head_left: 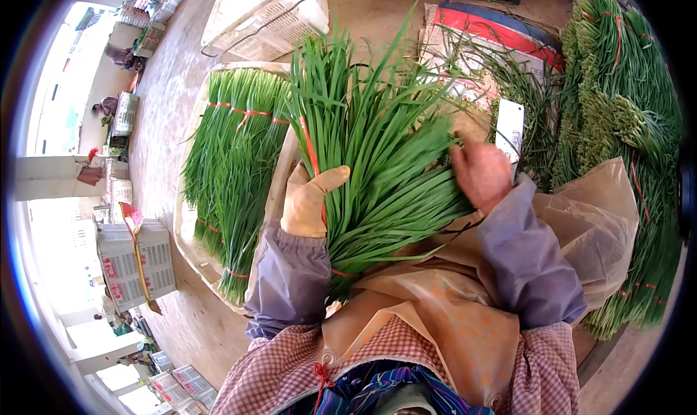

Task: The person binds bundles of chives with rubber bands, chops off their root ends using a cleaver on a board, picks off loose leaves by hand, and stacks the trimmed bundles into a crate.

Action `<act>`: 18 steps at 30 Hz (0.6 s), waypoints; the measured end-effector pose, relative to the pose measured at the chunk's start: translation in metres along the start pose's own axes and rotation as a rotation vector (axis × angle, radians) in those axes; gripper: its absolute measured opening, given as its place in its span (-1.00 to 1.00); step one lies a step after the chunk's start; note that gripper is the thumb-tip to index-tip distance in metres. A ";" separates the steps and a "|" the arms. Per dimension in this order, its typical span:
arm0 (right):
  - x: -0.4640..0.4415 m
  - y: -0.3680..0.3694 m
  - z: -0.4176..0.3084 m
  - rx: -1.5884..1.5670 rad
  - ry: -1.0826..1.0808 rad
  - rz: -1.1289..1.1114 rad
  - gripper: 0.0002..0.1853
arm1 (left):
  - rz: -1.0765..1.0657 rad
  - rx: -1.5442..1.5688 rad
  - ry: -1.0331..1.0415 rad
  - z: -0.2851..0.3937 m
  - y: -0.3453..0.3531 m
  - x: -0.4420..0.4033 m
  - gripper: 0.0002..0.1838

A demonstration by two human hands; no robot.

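A loose bunch of garlic chives (377, 154) fans out over my lap, its long flat leaves spread to the right. My left hand (311, 201), in a pale yellow glove, grips the bunch along its left side, thumb laid across the leaves. A red tie (309, 146) runs beside that hand. My right hand (483, 172), ungloved, is curled closed at the right-hand leaf ends, where the leaves are blurred. Its fingertips are partly hidden, though leaves appear to be caught in them. A brown plastic apron (428, 292) covers my lap beneath the bunch.
To the left, a pale crate (190, 233) holds red-tied chive bundles (239, 154). More bundles (617, 110) are piled at far right. Loose leaf scraps (534, 88) and a white card-like object (510, 128) lie beyond my right hand. Another crate (268, 23) stands ahead.
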State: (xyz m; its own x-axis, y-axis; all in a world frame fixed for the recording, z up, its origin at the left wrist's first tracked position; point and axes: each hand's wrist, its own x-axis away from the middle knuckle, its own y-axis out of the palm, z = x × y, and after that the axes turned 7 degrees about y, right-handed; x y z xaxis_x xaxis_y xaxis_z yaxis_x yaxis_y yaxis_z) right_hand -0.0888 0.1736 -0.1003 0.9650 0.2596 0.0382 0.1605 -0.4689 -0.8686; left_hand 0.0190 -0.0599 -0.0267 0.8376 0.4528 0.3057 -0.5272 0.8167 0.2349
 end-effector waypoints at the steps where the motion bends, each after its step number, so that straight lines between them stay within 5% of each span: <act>1: -0.005 -0.004 0.011 0.008 0.066 0.002 -0.68 | -0.004 0.004 0.002 0.001 0.001 0.000 -0.56; 2: -0.010 -0.008 0.022 0.015 0.130 0.003 -0.69 | -0.005 0.008 0.006 0.002 0.001 -0.001 -0.57; 6: -0.016 -0.058 0.017 -0.096 -0.276 0.697 -0.74 | -0.026 -0.058 0.036 0.002 0.002 0.000 -0.37; 9: 0.000 -0.069 -0.028 -0.414 -0.519 0.578 -0.79 | -0.027 -0.024 0.035 0.002 0.008 -0.001 -0.43; 12: 0.019 -0.028 -0.062 -0.187 -0.923 0.436 -0.67 | -0.010 0.003 0.058 0.004 0.013 0.003 -0.56; 13: 0.029 -0.026 -0.074 -0.183 -0.886 0.218 -0.64 | -0.006 0.001 0.065 0.004 0.012 0.003 -0.55; 18: 0.032 0.000 -0.050 -0.199 -0.409 -0.122 -0.36 | 0.074 0.115 -0.010 -0.001 -0.002 0.000 -0.51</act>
State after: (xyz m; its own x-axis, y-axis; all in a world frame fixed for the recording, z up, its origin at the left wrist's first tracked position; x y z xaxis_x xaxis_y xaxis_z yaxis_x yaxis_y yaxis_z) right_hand -0.0476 0.1401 -0.0742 0.7819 0.6156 -0.0982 0.3432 -0.5566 -0.7566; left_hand 0.0201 -0.0609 -0.0275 0.7949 0.5058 0.3352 -0.6005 0.7348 0.3154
